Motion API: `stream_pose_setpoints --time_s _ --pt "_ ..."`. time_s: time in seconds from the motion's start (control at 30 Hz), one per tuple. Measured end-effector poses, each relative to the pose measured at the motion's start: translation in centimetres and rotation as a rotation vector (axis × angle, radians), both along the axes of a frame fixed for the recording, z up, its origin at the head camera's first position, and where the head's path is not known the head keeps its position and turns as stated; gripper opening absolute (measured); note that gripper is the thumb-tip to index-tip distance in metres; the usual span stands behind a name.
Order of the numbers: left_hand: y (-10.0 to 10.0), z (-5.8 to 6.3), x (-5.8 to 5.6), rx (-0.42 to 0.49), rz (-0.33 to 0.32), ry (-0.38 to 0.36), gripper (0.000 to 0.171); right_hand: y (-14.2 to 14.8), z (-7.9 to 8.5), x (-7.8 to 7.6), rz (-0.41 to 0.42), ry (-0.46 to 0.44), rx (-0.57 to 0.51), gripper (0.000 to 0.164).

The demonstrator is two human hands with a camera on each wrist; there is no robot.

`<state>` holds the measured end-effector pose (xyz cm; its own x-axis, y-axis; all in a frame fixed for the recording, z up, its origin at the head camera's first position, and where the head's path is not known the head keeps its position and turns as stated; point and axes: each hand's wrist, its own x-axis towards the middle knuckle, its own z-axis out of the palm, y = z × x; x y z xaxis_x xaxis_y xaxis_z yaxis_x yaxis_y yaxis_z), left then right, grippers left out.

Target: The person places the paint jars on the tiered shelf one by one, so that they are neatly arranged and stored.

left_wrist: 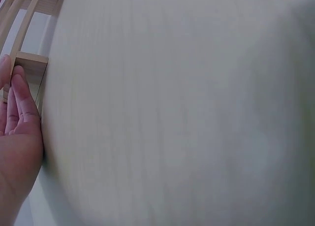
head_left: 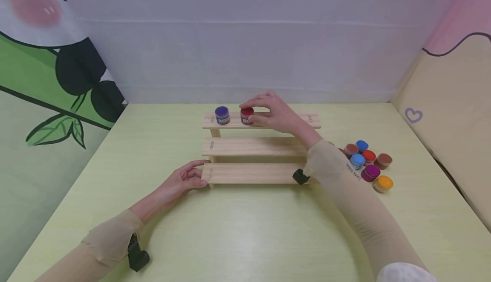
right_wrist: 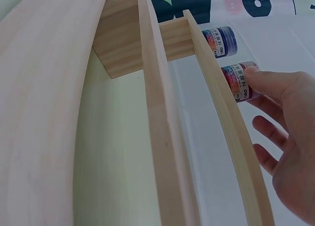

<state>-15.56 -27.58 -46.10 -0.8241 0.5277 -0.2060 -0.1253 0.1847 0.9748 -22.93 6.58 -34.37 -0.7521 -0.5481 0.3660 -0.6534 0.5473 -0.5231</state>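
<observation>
A three-tier wooden display rack stands on the table. On its top step my right hand pinches a small paint jar with a red lid between thumb and fingers. That jar's printed label shows in the right wrist view, upright on the board. Just left of it stands a paint jar with a dark blue-purple lid. At the rack's lower left corner my left hand grips the end of the bottom step, thumb in front and fingers behind; the left wrist view shows fingertips against the wood.
Several paint jars stand in a cluster right of the rack, among them a yellow-orange one, a purple one and a light blue one. My right forearm partly hides this cluster. A pale curtain hangs behind the table.
</observation>
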Motion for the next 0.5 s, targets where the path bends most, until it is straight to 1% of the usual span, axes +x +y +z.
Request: stream_pose_setpoints --time_s 0.5 --pt "0.02 0.12 0.02 -0.037 -0.008 -0.004 0.066 0.05 -0.15 -0.05 -0.001 -0.02 -0.008 0.039"
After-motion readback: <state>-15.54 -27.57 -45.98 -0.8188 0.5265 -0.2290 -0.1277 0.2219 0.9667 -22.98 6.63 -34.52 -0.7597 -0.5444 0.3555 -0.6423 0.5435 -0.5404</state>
